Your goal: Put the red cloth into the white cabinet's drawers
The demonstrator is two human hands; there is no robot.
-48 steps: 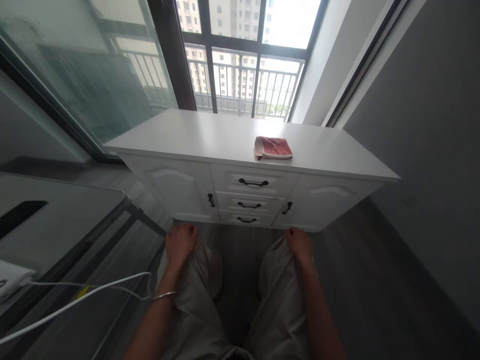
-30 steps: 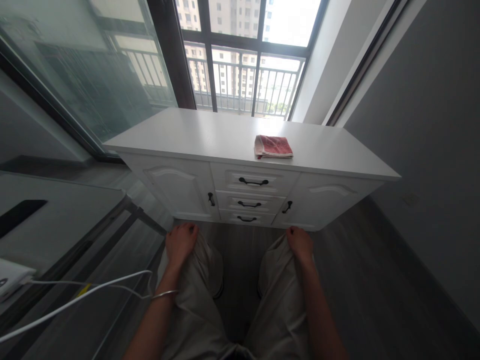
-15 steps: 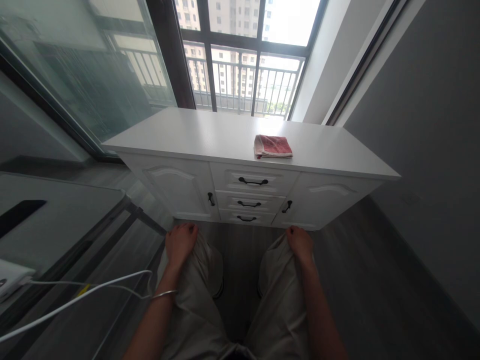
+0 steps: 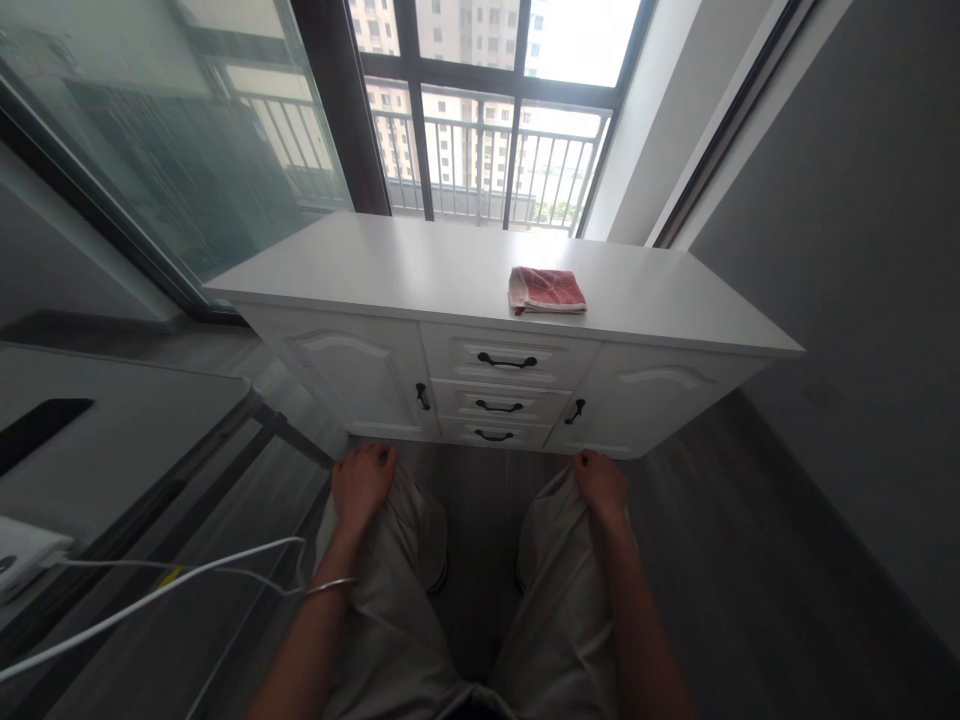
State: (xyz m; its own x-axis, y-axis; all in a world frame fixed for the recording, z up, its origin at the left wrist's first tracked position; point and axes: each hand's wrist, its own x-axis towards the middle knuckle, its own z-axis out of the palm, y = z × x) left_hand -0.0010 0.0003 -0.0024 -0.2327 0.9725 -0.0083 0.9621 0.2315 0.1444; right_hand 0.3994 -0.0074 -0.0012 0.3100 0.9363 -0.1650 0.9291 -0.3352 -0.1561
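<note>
At the far left, a white cable (image 4: pixel 150 597) trails across the floor from a white device (image 4: pixel 22 562) at the picture's edge, close beside your left leg but not touching your hand.

Your left hand (image 4: pixel 361 482) lies palm down on your left knee, fingers loosely curled over the light trouser cloth (image 4: pixel 390 600), holding nothing. A thin metal bangle (image 4: pixel 330 588) sits on that wrist. The forearm runs straight back toward you, relaxed.

Ahead of your knees stands the white cabinet (image 4: pixel 375 275), with a door at each end and three drawers with dark handles in the middle; the top drawer handle (image 4: pixel 507 361) is directly in front of you.

On the cabinet top, right of centre and near the front edge, just above the drawers, lies the folded red cloth (image 4: pixel 547 289). It is well apart from both hands. It looks soft, light and limp, so it should sag and may unfold if lifted by one corner. A pinch across the folded stack at its near edge, thumb over and fingers under, would likely keep the layers together. It is not fragile, and the smooth top should let it slide.

Your right hand (image 4: pixel 601 484) rests palm down on your right knee, fingers draped forward and closed on nothing, its forearm mirroring the left. The two hands are wide apart, one per knee.
</note>
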